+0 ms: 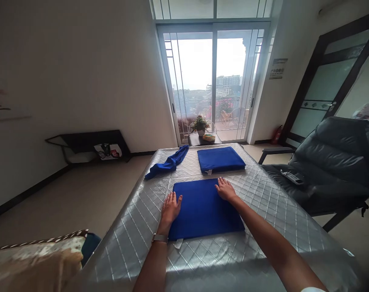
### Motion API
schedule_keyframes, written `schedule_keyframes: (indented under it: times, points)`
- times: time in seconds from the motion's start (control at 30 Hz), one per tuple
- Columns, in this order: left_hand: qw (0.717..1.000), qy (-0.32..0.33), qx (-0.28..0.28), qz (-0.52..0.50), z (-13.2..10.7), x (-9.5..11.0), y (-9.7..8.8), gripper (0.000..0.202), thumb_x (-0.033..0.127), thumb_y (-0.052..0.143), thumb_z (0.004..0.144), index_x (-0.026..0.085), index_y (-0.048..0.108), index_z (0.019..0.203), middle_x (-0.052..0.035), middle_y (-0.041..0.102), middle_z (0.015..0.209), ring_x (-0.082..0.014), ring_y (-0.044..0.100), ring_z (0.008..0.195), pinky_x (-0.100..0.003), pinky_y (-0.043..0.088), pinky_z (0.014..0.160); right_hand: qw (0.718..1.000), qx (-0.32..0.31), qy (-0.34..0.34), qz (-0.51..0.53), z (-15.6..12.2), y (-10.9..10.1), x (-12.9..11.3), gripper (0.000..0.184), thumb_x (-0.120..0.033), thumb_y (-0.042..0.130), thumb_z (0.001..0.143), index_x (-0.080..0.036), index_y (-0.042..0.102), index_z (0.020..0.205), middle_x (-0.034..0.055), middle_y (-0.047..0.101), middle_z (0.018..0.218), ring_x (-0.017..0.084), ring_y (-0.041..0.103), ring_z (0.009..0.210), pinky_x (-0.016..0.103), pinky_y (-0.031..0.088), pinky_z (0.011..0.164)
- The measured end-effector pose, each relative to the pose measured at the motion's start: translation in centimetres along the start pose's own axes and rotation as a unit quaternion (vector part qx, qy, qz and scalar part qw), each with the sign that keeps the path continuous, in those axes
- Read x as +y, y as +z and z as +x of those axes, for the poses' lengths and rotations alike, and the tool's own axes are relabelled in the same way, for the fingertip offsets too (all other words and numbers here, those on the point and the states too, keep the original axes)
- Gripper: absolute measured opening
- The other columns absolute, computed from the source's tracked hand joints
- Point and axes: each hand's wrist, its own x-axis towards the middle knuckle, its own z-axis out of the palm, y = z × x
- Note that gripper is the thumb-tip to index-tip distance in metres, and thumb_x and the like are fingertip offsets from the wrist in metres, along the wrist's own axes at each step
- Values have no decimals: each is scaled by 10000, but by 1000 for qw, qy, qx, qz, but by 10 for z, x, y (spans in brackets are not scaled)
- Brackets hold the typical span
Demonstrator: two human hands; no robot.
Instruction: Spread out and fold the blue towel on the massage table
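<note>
A folded blue cloth (202,213) lies flat on the table just in front of me, a small white tag at its near left edge. My left hand (171,207) rests on its left edge, fingers stretched out and pointing away. On its far right corner lies my right hand (226,189), flat with the fingers extended. Farther back is a second folded blue cloth (221,159), neatly squared, also with a white tag. To its left sits a crumpled, elongated blue cloth (169,163).
A silver quilted cover (135,219) spreads over the table. A black recliner (333,162) with a remote (292,177) on it stands at the right. Beyond the table, a small stand holds a potted plant (200,125) and a tissue box (209,138), before sliding glass doors.
</note>
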Motion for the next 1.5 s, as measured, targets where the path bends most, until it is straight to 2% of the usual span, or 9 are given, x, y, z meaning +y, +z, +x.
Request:
schedule_keyframes:
  times: [0.27, 0.53, 0.67, 0.8, 0.97, 1.1, 1.2, 1.33, 1.5]
  points:
    - [1000, 3, 21, -5, 4, -3, 3, 772, 594, 191, 1029, 50, 467, 1502, -201, 457, 1574, -300, 386, 1491, -465, 297, 1238, 1000, 20, -7, 8, 14, 24, 15, 708, -459, 179, 1040, -70, 199, 1632, 88, 150, 1712, 201, 89, 1581, 372, 61, 1268]
    - [998, 25, 55, 11, 2, -7, 1, 678, 541, 241, 1042, 84, 532, 1450, -183, 536, 1518, -288, 458, 1446, -471, 335, 1217, 999, 32, -5, 25, 12, 20, 14, 703, -463, 211, 1036, -86, 235, 1629, 88, 192, 1707, 203, 119, 1578, 366, 48, 1268]
    - [997, 20, 76, 22, -2, 7, -6, 620, 490, 281, 1047, 86, 550, 1434, -178, 542, 1515, -283, 448, 1453, -460, 329, 1223, 999, 30, 3, 32, 9, 16, 11, 696, -455, 219, 1037, -91, 234, 1629, 89, 178, 1710, 202, 110, 1579, 362, 57, 1266]
    - [991, 116, 60, 12, -7, 53, -7, 593, 474, 311, 1048, 101, 540, 1449, -155, 510, 1549, -264, 409, 1480, -437, 305, 1244, 999, 34, 10, 34, 9, 16, 9, 701, -462, 241, 1035, -90, 234, 1629, 97, 164, 1712, 212, 100, 1581, 370, 68, 1267]
    - [967, 254, 7, -24, 2, 140, 6, 593, 535, 302, 1049, 178, 535, 1461, -124, 519, 1548, -242, 420, 1474, -438, 305, 1245, 999, 40, 8, 32, 11, 19, 11, 716, -455, 252, 1028, -57, 229, 1624, 117, 180, 1705, 221, 119, 1578, 373, 85, 1271]
    - [963, 264, -27, -52, 24, 200, 21, 600, 506, 263, 1063, 150, 501, 1483, -153, 503, 1554, -246, 416, 1476, -436, 328, 1230, 999, 34, -10, 8, 10, 22, 18, 679, -311, 288, 998, -57, 226, 1625, 98, 155, 1711, 209, 116, 1579, 351, 97, 1273]
    - [964, 256, -42, -64, 35, 221, 34, 621, 498, 227, 1067, 140, 435, 1530, -153, 461, 1585, -237, 407, 1481, -434, 336, 1224, 999, 25, -22, -8, 9, 24, 22, 694, -260, 313, 968, -62, 223, 1627, 76, 134, 1716, 201, 104, 1580, 330, 89, 1274]
    - [968, 239, -38, -61, 39, 214, 47, 651, 519, 181, 1060, 166, 360, 1577, -132, 415, 1618, -221, 354, 1510, -439, 281, 1251, 999, 37, -26, -1, 10, 24, 21, 685, -303, 292, 986, -62, 234, 1625, 91, 164, 1710, 207, 123, 1578, 347, 116, 1273]
    - [981, 188, -49, -13, 45, 168, 41, 706, 578, 136, 1037, 192, 369, 1581, -104, 358, 1650, -233, 265, 1549, -457, 200, 1277, 999, 43, 2, 18, 11, 21, 13, 704, -429, 239, 1024, -55, 242, 1621, 104, 197, 1702, 222, 139, 1575, 385, 108, 1271]
